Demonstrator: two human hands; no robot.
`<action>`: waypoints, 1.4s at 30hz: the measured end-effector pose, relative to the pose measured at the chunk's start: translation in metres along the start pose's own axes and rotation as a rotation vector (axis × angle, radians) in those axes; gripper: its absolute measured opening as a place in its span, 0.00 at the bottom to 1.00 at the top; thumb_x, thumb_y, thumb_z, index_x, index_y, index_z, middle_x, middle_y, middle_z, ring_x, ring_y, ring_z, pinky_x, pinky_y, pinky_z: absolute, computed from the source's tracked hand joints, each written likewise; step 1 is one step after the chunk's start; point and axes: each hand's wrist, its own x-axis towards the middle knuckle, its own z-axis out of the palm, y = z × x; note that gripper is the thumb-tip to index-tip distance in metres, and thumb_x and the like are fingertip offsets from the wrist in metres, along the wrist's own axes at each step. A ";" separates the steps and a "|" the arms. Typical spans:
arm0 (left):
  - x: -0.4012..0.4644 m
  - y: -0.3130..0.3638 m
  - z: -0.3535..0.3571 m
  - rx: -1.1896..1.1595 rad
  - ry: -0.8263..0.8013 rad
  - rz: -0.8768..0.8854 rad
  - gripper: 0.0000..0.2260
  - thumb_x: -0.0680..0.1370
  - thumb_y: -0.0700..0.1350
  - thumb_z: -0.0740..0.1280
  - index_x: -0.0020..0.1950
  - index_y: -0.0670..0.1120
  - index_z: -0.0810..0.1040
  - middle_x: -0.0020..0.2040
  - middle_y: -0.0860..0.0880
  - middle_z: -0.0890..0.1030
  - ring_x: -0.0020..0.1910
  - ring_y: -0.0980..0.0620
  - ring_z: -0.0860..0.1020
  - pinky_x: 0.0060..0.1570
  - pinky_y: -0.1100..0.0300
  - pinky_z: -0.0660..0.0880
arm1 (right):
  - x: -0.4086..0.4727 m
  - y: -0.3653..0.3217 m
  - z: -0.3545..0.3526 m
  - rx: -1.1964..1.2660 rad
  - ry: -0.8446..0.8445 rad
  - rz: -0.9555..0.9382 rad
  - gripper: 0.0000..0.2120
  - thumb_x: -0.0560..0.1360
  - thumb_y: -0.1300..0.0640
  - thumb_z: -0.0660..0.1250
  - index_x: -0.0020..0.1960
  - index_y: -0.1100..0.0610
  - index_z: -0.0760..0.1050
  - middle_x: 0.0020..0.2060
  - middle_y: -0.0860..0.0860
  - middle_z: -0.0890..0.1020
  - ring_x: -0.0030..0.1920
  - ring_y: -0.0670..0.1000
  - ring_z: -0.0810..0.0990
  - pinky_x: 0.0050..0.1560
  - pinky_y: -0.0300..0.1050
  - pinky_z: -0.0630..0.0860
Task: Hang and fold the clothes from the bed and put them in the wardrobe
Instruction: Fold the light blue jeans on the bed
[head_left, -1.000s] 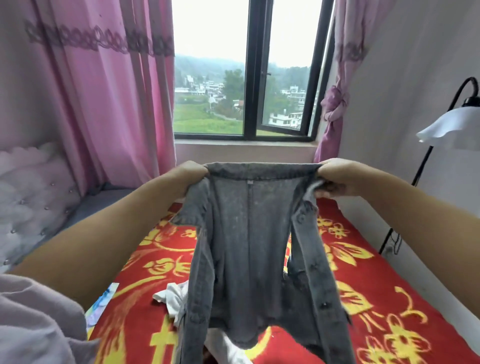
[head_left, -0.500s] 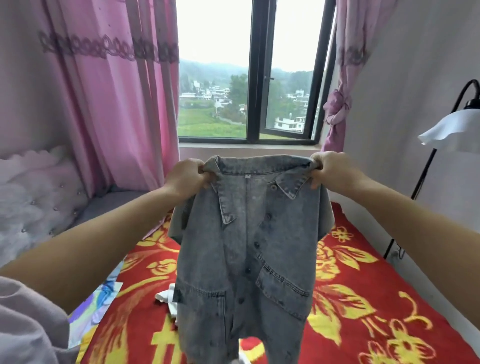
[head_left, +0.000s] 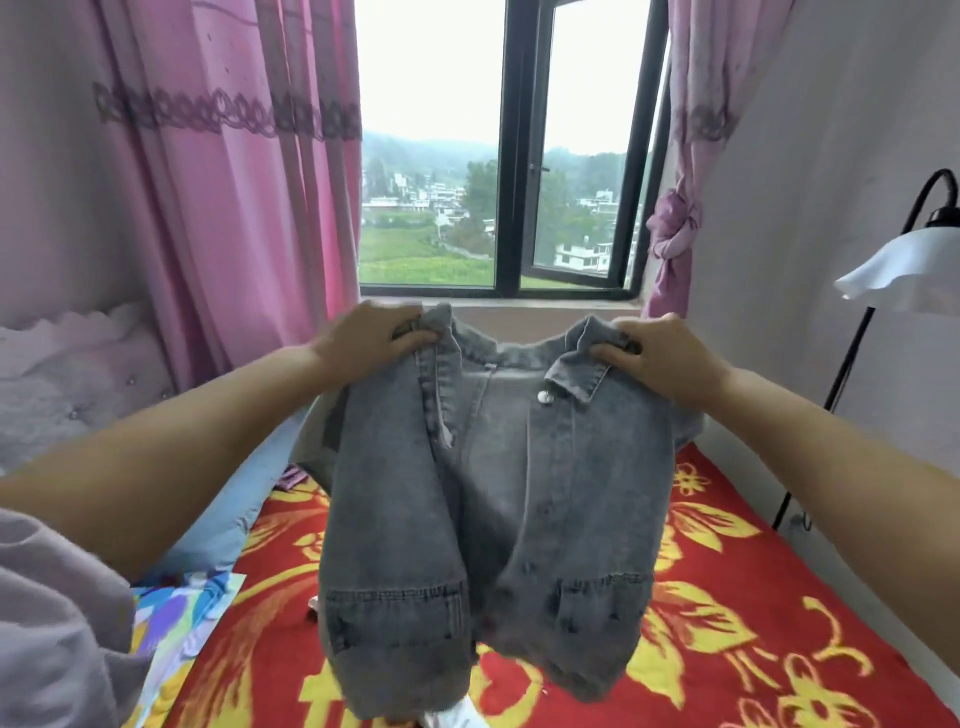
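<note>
While we pinch each collar end of the denim jacket in the left hand and right hand, its long axis hangs straight below our fingers, equidistant.

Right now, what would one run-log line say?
stage: holding up | left hand: grips denim jacket shoulder | right hand: grips other shoulder | jacket: front open, hanging above red bedspread

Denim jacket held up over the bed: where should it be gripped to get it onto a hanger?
Keep hold at the shoulders by the collar, from above. The denim jacket hangs front-facing and partly open, the left hand and right hand each pinching a collar edge. Probably shift one hand to the collar's middle, freeing the other.
</note>
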 end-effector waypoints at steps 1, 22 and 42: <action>0.001 0.001 0.004 0.083 -0.008 0.010 0.14 0.79 0.51 0.64 0.46 0.40 0.77 0.35 0.44 0.79 0.32 0.49 0.75 0.35 0.59 0.70 | 0.001 0.001 0.005 -0.049 0.003 -0.003 0.18 0.76 0.43 0.65 0.38 0.57 0.72 0.30 0.52 0.77 0.35 0.57 0.79 0.38 0.48 0.74; 0.043 0.107 0.022 -1.445 -0.209 -0.933 0.14 0.79 0.29 0.48 0.46 0.35 0.74 0.33 0.39 0.81 0.30 0.47 0.82 0.35 0.53 0.81 | 0.022 -0.080 0.020 0.527 -0.529 0.166 0.34 0.76 0.50 0.67 0.76 0.50 0.54 0.65 0.49 0.72 0.63 0.48 0.72 0.63 0.38 0.67; 0.092 0.106 0.044 -0.243 -0.687 0.181 0.12 0.72 0.44 0.72 0.55 0.45 0.78 0.49 0.51 0.82 0.45 0.52 0.79 0.47 0.65 0.76 | -0.085 -0.020 0.006 0.542 -0.502 0.469 0.24 0.72 0.53 0.73 0.65 0.45 0.67 0.58 0.45 0.77 0.58 0.45 0.76 0.60 0.43 0.73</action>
